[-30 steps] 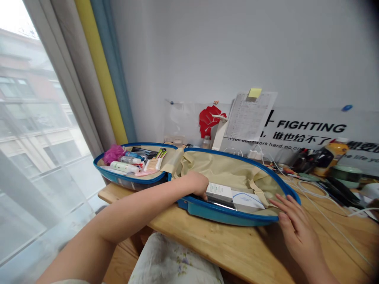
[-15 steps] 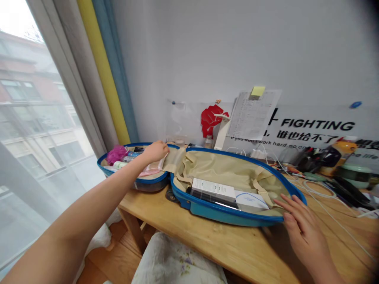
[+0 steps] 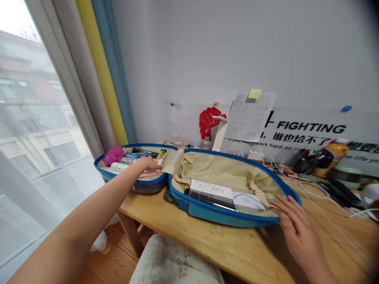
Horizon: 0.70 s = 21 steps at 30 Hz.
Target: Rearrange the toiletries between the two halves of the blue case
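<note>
An open suitcase (image 3: 233,220) with blue rims lies spread in two halves on the wooden desk. My left hand (image 3: 147,165) reaches down into the left half, its fingers curled over a pink item (image 3: 148,174); what they hold, if anything, is hidden. Against its fingertips lies a slim pack (image 3: 162,154) with yellow-green ends, perhaps toothbrushes. A purple bath puff (image 3: 113,156), a white-green tube (image 3: 119,167) and a clear bottle (image 3: 128,160) sit to its left. My right hand (image 3: 300,227), fingers spread, rests at the right half's near right rim. White boxes (image 3: 211,189) lie in that half.
Cables (image 3: 319,193), an orange-capped bottle (image 3: 333,156) and a green round container (image 3: 346,175) crowd the desk's right side. A white lamp (image 3: 219,136) stands behind the case. Sheer curtains and a window are at the left.
My left hand has moved down and slightly left within the left half, uncovering the yellow-green pack. My right hand stays at the rim. The view has shifted slightly.
</note>
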Available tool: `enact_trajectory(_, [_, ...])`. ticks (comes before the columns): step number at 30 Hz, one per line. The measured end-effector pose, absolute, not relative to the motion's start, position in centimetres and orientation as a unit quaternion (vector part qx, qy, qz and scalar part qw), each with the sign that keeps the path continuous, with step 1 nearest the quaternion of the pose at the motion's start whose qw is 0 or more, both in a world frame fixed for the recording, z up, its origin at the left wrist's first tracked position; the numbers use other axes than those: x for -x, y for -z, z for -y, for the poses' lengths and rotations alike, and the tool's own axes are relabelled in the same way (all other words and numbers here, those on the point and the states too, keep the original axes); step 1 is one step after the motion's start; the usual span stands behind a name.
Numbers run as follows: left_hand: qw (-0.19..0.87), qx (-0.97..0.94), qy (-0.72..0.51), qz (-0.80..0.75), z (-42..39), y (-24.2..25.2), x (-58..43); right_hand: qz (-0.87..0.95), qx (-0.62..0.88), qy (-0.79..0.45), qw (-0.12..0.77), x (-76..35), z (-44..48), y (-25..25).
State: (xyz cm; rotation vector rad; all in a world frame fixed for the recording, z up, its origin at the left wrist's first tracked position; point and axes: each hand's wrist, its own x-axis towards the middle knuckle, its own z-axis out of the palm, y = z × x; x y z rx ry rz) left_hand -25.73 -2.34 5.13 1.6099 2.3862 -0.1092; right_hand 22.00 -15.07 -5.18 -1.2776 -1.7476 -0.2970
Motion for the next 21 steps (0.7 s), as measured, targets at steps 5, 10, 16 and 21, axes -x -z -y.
enact_trajectory(5, [0.140,-0.544,0.012,-0.827,2.6,-5.1,25.7,0.708,0.524,0.120,0.459,-22.0,15.0,5.3])
enact_trajectory(10, [0.096,-0.559,-0.035,-0.823,3.4,-6.3,25.1,0.712,0.509,0.133,0.465,-22.0,15.0,5.3])
enact_trajectory(16, [-0.011,-0.694,-0.154,-0.703,5.5,-8.7,20.4,0.722,0.508,0.126,0.453,-22.1,15.2,5.1])
enact_trajectory(21, [0.037,-0.832,-0.151,-0.532,6.9,-8.6,12.0,0.714,0.515,0.118,0.460,-22.0,15.2,5.2])
